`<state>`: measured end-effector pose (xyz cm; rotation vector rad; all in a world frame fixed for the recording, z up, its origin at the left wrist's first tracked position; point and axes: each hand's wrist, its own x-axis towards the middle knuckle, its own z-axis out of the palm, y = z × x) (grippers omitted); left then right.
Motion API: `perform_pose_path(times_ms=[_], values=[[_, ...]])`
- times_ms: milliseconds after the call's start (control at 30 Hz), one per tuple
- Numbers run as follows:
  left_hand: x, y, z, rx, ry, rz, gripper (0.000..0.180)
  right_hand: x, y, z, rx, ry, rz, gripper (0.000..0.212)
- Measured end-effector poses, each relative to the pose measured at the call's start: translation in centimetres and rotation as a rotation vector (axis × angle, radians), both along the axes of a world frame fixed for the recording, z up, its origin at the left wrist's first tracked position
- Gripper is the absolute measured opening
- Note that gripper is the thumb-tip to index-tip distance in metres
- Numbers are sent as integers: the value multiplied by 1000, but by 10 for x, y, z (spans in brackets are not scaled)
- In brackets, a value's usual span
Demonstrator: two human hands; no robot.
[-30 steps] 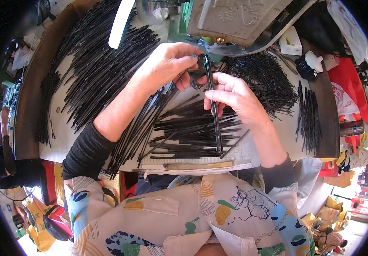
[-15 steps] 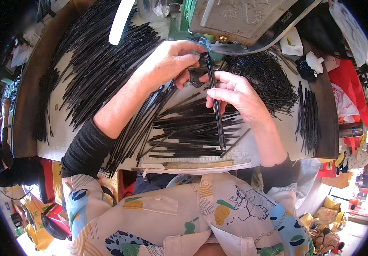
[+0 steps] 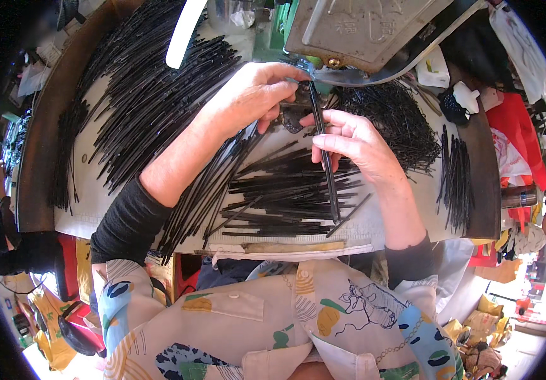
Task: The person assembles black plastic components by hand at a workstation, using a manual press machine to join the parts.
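Observation:
A long, narrow black strip (image 3: 330, 183) stands nearly lengthwise before me, its upper end under the front of a grey-metal machine (image 3: 355, 31). My right hand (image 3: 355, 142) is closed on its middle, thumb on top and fingers behind. My left hand (image 3: 254, 95) lies beside the machine, with its index finger stretched to the strip's upper end and the other fingers curled. What lies between its fingertips is too small and hidden to make out. Below both hands, a loose pile of black strips (image 3: 279, 190) covers the near middle of the white tabletop (image 3: 406, 218).
A big spread of black strips (image 3: 152, 107) fills the left side. Behind my right hand lies a tangled heap of thin black pieces (image 3: 387, 120). A small bundle (image 3: 455, 180) rests by the right brown table edge (image 3: 485, 190). A white lamp tube (image 3: 185, 35) hangs over the back.
The strip and my right hand sit slightly farther right, along with the machine in view. My left index finger is straighter, and a small black loop by its tip no longer shows.

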<state>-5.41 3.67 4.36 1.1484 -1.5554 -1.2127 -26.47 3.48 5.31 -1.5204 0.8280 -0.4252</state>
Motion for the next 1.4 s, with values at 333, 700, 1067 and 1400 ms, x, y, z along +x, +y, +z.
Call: perform_pose_path(times_ms=[333, 700, 1067, 1400], values=[[2, 1, -4, 60, 35, 63, 27, 3, 2, -10, 123, -64, -21, 32], [5, 0, 0, 182, 11, 29, 30, 14, 7, -15, 253, -240, -159, 26], [2, 4, 3, 248, 126, -61, 29, 19, 2, -11, 192, -228, -175, 24], [-2, 3, 1, 237, 136, -25, 29, 20, -1, -11, 176, -230, -190, 21]])
